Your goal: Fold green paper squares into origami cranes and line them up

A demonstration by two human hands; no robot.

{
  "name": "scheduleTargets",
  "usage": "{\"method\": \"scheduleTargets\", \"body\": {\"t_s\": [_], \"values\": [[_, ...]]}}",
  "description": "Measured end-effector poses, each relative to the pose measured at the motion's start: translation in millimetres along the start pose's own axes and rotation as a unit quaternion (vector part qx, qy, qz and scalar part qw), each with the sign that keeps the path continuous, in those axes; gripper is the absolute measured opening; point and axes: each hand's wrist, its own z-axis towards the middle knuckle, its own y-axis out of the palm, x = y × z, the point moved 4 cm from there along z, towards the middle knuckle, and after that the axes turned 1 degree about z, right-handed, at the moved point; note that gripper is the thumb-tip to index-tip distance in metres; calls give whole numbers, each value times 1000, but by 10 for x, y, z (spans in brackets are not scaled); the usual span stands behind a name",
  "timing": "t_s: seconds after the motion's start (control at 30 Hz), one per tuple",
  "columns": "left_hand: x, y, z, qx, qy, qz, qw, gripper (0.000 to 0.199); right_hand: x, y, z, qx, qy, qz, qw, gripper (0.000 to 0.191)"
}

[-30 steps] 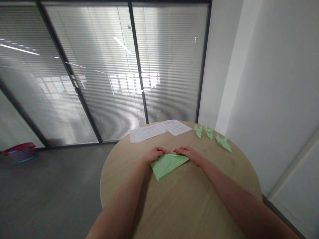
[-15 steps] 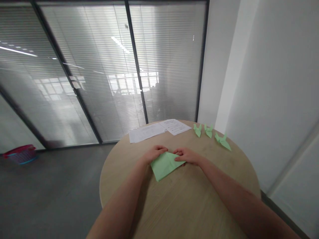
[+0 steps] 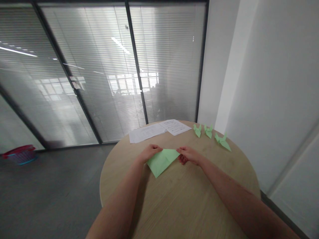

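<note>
A folded sheet of green paper (image 3: 161, 162) is held between my two hands over the round wooden table (image 3: 189, 205), one corner pointing toward me. My left hand (image 3: 149, 154) grips its upper left edge, thumb on top and the other fingers mostly hidden beneath. At the right corner, my right hand (image 3: 188, 155) pinches the paper between thumb and forefinger, the remaining fingers curled under.
Three folded green paper figures (image 3: 197, 130) (image 3: 208, 131) (image 3: 223, 142) stand at the table's back right edge. Printed white sheets (image 3: 147, 132) lie at the back. A red and blue basket (image 3: 21, 154) is on the floor at far left, before a glass partition with blinds.
The green paper has shifted slightly up and left and its outline is more pointed. My right hand has moved its pinch to the paper's upper right corner. The left hand has moved slightly left.
</note>
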Motion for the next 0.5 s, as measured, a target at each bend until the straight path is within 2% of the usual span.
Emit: {"method": "scheduleTargets", "body": {"t_s": [0.1,0.2,0.37,0.43,0.5], "values": [[-13,-59,-18,27,-27,-43,998,39,9,-12,8,13,-7,41,999,36],[-13,-60,-43,23,-51,-85,995,39,11,-33,11,23,-22,57,998,36],[-36,-47,-5,15,-33,-87,996,41,42,-116,51,86,-49,61,993,35],[-31,-71,34,41,-7,-60,997,38,61,-167,85,123,-59,51,989,36],[4,-128,61,105,21,-2,994,32,66,-226,113,163,-73,33,983,38]]}}
